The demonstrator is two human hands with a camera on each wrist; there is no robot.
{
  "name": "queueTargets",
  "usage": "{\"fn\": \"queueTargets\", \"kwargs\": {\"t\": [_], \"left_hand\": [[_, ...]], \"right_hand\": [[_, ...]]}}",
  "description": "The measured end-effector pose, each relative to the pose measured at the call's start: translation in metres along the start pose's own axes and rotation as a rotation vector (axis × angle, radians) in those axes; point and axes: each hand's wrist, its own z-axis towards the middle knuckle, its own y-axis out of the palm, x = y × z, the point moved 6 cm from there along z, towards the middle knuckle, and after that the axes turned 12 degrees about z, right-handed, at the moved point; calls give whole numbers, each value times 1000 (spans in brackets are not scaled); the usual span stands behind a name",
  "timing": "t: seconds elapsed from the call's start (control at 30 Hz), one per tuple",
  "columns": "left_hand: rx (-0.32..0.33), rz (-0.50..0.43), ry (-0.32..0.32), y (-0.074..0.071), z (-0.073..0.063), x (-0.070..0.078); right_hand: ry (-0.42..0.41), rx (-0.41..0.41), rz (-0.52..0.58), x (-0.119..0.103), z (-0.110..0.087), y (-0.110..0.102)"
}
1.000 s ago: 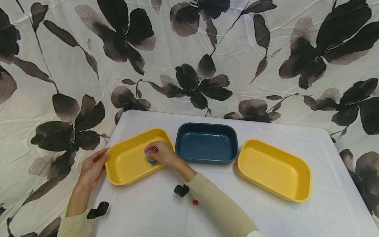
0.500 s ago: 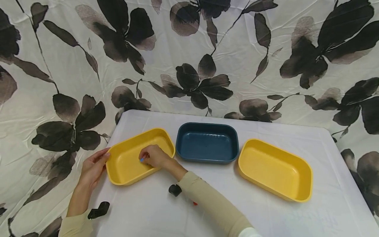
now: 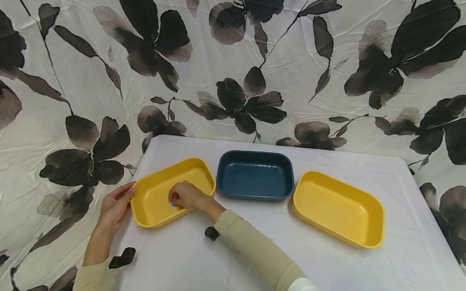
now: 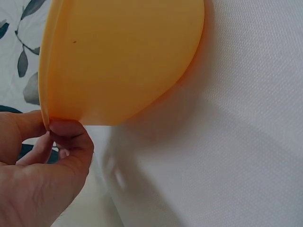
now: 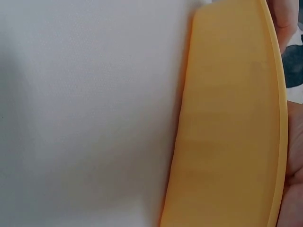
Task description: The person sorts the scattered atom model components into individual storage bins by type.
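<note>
I am watching a left grip (image 3: 115, 204) pinching a yellow tray's (image 3: 147, 202) rim while a right grip (image 3: 187, 195) is holding a small blue piece (image 3: 173, 204) inside it.
Nearest me, the left grip is clasping the tray's left end between thumb and fingers; if it were tugging or slackening, I am judging, the tray could be skidding on the white surface (image 3: 174, 258). Slightly beyond, the right grip's curled fingers seem to be pinching the piece; being so small and mostly covered, it could be slipping or landing askew. It is showing only as a bright blue bit, its shape hiding from me. The tray is looking glossy and round-cornered. Farther off, an unused-looking dark blue tray (image 3: 255, 178) is sitting just beside it.
</note>
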Motion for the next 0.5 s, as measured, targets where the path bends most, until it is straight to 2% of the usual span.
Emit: {"fn": "queueTargets", "kwargs": {"t": [0.17, 0.5], "left_hand": [[1, 10, -7, 1, 0, 0], [5, 12, -19, 1, 0, -1]], "right_hand": [[-7, -4, -9, 0, -1, -1], [-86, 27, -6, -3, -10, -8]]}}
